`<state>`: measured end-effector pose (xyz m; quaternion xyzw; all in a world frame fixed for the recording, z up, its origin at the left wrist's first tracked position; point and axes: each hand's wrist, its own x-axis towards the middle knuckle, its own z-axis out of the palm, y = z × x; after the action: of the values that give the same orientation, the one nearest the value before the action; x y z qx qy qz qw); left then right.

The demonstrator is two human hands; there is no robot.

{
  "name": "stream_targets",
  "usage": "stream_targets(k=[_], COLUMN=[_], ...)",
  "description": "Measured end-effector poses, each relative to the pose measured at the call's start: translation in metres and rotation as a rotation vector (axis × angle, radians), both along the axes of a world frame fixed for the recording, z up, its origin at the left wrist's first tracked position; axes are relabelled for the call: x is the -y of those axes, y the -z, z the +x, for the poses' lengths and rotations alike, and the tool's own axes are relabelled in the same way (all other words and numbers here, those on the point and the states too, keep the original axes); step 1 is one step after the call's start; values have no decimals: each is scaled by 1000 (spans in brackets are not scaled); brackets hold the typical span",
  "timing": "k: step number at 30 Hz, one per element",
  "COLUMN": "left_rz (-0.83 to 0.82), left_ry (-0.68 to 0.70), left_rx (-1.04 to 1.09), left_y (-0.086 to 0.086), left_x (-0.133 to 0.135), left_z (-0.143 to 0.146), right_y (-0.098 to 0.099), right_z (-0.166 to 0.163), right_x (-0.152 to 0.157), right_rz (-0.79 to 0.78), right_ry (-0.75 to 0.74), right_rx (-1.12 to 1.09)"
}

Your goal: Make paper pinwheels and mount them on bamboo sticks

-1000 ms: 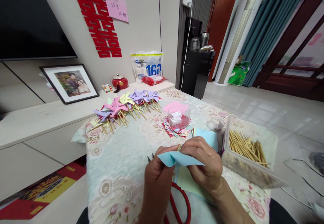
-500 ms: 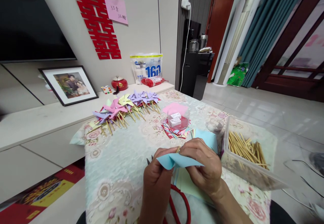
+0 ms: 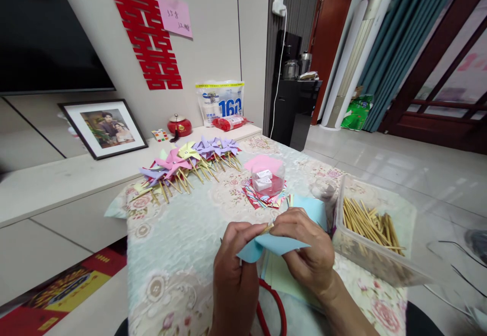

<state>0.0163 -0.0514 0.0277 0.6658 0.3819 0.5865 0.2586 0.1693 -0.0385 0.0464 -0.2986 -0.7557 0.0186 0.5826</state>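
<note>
Between my two hands is a light blue paper pinwheel (image 3: 281,244) with curled blades. My left hand (image 3: 236,270) pinches its left side, fingers closed. On the other side, my right hand (image 3: 307,247) grips the paper with bent fingers near the centre. A bit of wooden stick (image 3: 268,228) shows at the fingertips; the rest of it is hidden. Red-handled scissors (image 3: 277,303) lie under my hands, their blades mostly covered by my left hand. Light green paper sheets (image 3: 283,277) lie beneath my right hand, and blue paper (image 3: 310,209) lies just beyond it.
Finished pinwheels (image 3: 190,158) lie in a row at the table's back left. A clear round tub (image 3: 268,176) stands on patterned paper squares (image 3: 258,200). To the right is a plastic box (image 3: 375,264) holding wooden sticks (image 3: 369,224). A picture frame (image 3: 106,128) leans on the cabinet.
My left hand has shifted slightly down and left, covering more of the scissor blades. The blue paper has tilted a little, and more of the stick shows between the fingertips.
</note>
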Motion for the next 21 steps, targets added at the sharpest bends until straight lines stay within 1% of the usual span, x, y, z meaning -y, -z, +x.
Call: stream_targets(k=[4,11,17,21], left_rz=[76,132,179,233], left_ry=[-49,-79,-163,-201], left_rx=[-86,-190,-225,-265], left_y=[-2,-3,-7,-8], left_x=[1,5,6,7], left_z=[-1,-1,3,0], right_y=[-2,-4,-1,1], right_z=[0,1,0,3], right_x=[1,2,0,1], right_rz=[28,63,86,116], right_ry=[12,49,42,52], right_rx=[15,37,-25,21])
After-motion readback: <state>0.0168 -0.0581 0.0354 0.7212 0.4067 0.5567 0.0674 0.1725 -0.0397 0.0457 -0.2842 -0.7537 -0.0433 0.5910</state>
